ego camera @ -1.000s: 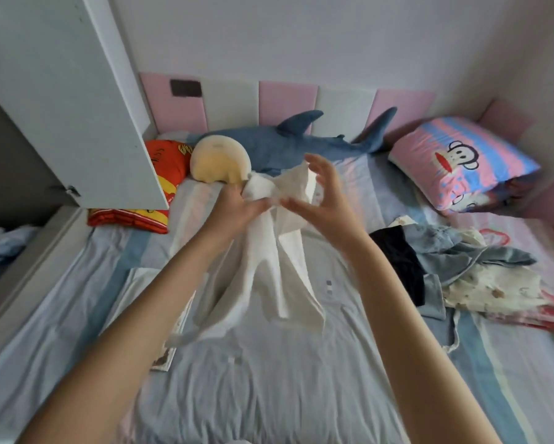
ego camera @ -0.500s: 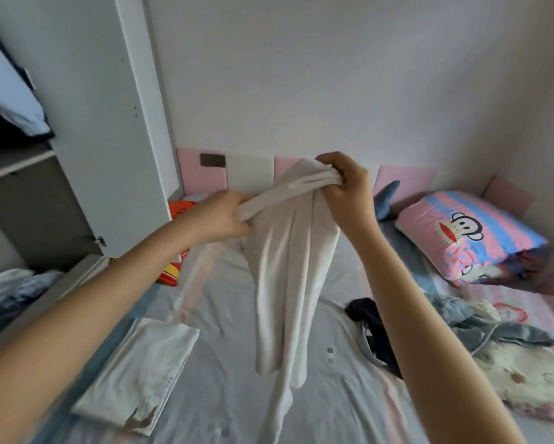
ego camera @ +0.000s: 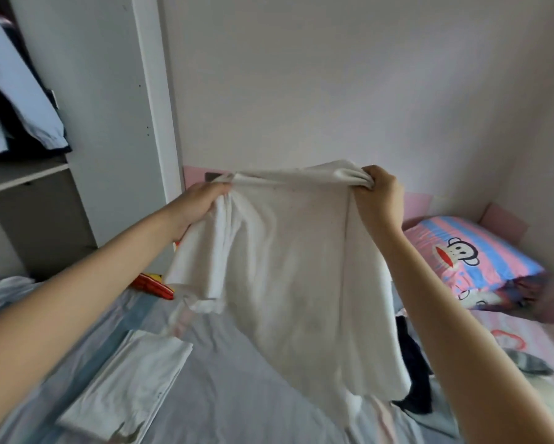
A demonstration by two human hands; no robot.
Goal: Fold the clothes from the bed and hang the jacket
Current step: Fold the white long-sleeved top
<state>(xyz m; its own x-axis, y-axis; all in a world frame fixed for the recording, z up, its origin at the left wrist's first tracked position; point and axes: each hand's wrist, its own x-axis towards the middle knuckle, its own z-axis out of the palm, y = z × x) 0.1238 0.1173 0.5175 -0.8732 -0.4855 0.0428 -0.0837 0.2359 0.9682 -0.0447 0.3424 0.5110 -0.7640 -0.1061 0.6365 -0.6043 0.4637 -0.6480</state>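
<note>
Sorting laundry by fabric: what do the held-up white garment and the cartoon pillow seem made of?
White garment: thin, soft matte cloth, probably cotton knit; it drapes limply and bunches where the left hand and right hand grip it. Pillow: smooth printed cloth cover, cotton or polyester, unclear; crisp stripes.

No readable text, label, brand, number or sign anywhere.

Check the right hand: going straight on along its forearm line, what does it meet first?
Apart from the white garment it grips, the right hand heads for the wall, probably just above the pink headboard. Nothing else shows between, though depth is unclear.
</note>
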